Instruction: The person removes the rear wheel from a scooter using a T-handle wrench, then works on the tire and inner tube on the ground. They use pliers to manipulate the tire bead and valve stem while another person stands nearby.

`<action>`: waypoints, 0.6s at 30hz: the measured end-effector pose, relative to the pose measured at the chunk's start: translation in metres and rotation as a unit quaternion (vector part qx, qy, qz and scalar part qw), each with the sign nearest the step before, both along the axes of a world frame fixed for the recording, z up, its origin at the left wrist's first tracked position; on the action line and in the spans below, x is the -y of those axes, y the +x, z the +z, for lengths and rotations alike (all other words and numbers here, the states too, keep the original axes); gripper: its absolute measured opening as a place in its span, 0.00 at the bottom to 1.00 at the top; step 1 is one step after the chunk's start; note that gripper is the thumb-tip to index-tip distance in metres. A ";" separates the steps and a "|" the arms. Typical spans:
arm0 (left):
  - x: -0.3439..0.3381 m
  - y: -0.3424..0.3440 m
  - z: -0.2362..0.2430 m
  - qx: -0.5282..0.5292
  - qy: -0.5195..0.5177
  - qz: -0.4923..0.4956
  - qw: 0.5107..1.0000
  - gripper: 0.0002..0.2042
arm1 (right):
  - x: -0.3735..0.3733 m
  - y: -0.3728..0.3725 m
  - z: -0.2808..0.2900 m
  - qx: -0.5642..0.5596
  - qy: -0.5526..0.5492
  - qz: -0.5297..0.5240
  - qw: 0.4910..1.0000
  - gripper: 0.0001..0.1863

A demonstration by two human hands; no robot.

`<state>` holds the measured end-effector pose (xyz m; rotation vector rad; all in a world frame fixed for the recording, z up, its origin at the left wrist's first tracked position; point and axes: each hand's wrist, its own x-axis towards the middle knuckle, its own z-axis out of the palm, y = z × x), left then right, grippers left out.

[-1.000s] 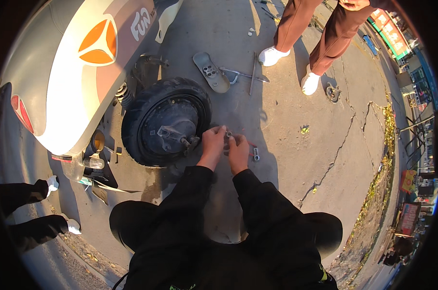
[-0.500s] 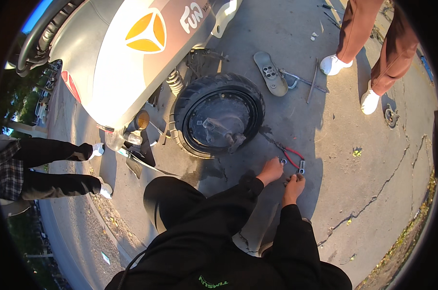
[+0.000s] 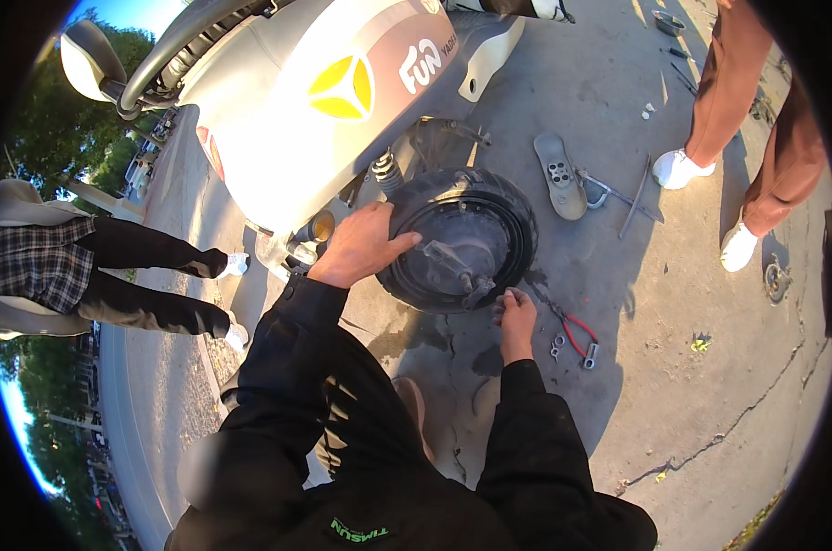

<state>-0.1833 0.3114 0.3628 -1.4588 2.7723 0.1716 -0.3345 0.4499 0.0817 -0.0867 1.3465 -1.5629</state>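
A scooter wheel (image 3: 478,234) with a black tyre and a dusty grey hub lies tilted beneath the back of the scooter. My left hand (image 3: 365,246) grips the tyre's left side, its thumb stretched toward the rim and part of its fingers hidden. Close to the tyre's lower right edge is my right hand (image 3: 517,317), fingers curled together; whatever they may hold is too small to make out. Beside it on the ground are pliers with red handles (image 3: 576,340), small metal rings (image 3: 557,345) and a short metal socket-like piece (image 3: 591,356).
The scooter's pale body (image 3: 287,138) overhangs the wheel. A grey swingarm-like cover (image 3: 560,179) and a metal bracket (image 3: 608,188) lie beyond, to the right. One person in brown trousers (image 3: 737,83) stands at right; another in black trousers (image 3: 154,308) stands at left.
Both hands have left the small metal parts near the pliers. My left hand has gone up and left onto the tyre; my right has moved left, close to the tyre. The view has shifted.
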 end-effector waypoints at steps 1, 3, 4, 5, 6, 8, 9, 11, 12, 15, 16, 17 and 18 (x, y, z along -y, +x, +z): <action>0.015 0.011 -0.009 0.024 -0.014 0.023 0.999 0.38 | 0.001 0.000 0.001 -0.006 0.018 -0.004 1.000 0.15; 0.041 0.026 -0.038 0.000 0.010 0.063 0.998 0.44 | 0.004 -0.004 0.003 -0.003 0.046 -0.014 0.999 0.15; 0.052 0.032 -0.053 -0.041 0.063 0.085 0.994 0.45 | 0.006 -0.007 0.005 -0.043 0.038 -0.039 0.998 0.16; 0.064 0.036 -0.068 -0.073 0.125 0.114 0.983 0.47 | 0.009 -0.013 0.008 -0.071 0.044 -0.063 0.994 0.16; 0.073 0.040 -0.081 -0.116 0.174 0.135 0.968 0.48 | 0.013 -0.018 0.014 -0.091 0.048 -0.095 0.990 0.16; 0.087 0.046 -0.100 -0.154 0.221 0.125 0.955 0.48 | 0.022 -0.030 0.034 -0.183 0.020 -0.100 0.978 0.19; 0.093 0.047 -0.105 -0.167 0.233 0.129 0.949 0.49 | 0.028 -0.037 0.048 -0.210 0.004 -0.110 0.972 0.21; 0.094 0.043 -0.109 -0.226 0.223 0.109 0.942 0.46 | 0.043 -0.049 0.084 -0.309 -0.045 -0.066 0.948 0.28; 0.090 0.042 -0.108 -0.229 0.219 0.116 0.941 0.45 | 0.050 -0.054 0.103 -0.356 -0.081 -0.040 0.930 0.30; 0.065 0.031 -0.096 -0.273 0.206 0.080 0.936 0.43 | 0.092 -0.065 0.161 -0.639 -0.157 0.089 0.748 0.37; 0.053 0.025 -0.092 -0.246 0.187 0.075 0.948 0.43 | 0.109 -0.067 0.177 -0.716 -0.195 0.129 0.658 0.38; 0.044 0.019 -0.089 -0.215 0.166 0.079 0.959 0.42 | 0.125 -0.069 0.192 -0.745 -0.206 0.207 0.599 0.38; 0.035 0.009 -0.087 -0.179 0.130 0.066 0.973 0.39 | 0.137 -0.071 0.205 -0.766 -0.211 0.287 0.535 0.39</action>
